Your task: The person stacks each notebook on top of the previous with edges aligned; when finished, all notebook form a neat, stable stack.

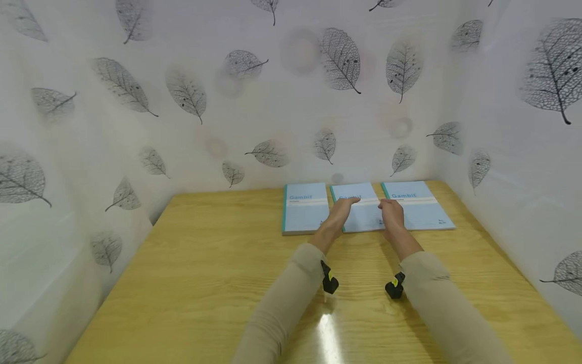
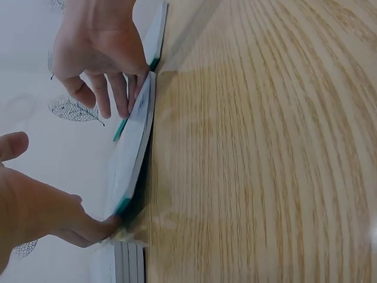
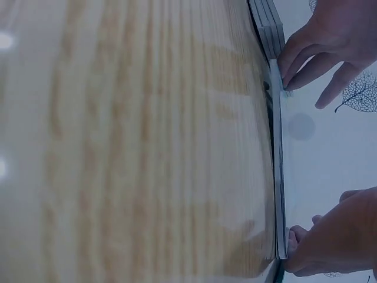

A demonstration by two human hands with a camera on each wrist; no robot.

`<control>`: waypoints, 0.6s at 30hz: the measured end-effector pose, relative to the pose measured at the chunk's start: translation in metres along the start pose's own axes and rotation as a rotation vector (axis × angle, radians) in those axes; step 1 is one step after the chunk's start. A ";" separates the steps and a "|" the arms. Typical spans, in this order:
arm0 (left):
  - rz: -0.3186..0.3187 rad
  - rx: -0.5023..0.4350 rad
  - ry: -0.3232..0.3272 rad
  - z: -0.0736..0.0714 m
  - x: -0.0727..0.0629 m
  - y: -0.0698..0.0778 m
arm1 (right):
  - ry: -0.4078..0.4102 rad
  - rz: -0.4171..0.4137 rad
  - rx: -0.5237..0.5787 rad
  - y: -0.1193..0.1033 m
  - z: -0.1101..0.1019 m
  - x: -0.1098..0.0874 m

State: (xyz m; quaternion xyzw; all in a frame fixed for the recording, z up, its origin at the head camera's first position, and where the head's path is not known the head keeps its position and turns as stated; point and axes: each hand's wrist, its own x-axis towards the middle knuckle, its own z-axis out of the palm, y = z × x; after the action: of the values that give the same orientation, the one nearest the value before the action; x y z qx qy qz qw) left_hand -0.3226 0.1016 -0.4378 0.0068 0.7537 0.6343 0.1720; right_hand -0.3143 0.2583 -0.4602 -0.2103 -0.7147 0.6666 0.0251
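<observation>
Three light blue-white notebooks with teal spines and "Gambit" on the covers lie side by side at the table's back. My left hand (image 1: 337, 215) grips the teal-spined left edge of the middle notebook (image 1: 361, 215), its fingertips at the spine in the left wrist view. At the opposite edge my right hand (image 1: 393, 215) holds the same notebook, fingers bent over that side in the right wrist view (image 3: 336, 239). A dark gap shows beneath the notebook (image 2: 132, 153) near its spine. Fingertips are partly hidden in the head view.
Left of the hands lies a thicker pile of notebooks (image 1: 305, 215), its layered edges visible in the left wrist view. Another notebook (image 1: 420, 207) is at the right. A leaf-patterned curtain (image 1: 291, 101) borders the wooden table (image 1: 218, 263) behind and on both sides.
</observation>
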 end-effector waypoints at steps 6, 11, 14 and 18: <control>0.071 -0.049 0.001 -0.015 0.003 0.000 | -0.010 0.006 -0.004 -0.002 0.000 0.001; 0.127 -0.156 -0.051 -0.023 0.005 -0.004 | -0.045 -0.002 -0.004 -0.003 -0.001 -0.001; 0.144 -0.174 -0.080 -0.023 0.005 -0.006 | -0.033 0.006 0.017 -0.003 -0.001 -0.004; 0.163 -0.194 -0.112 -0.021 0.004 -0.008 | 0.019 0.021 0.052 -0.002 0.001 -0.004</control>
State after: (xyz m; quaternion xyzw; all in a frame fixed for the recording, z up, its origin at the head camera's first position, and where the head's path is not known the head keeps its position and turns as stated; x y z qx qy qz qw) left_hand -0.3304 0.0812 -0.4435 0.0867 0.6750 0.7146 0.1618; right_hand -0.3115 0.2560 -0.4573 -0.2234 -0.6947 0.6830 0.0301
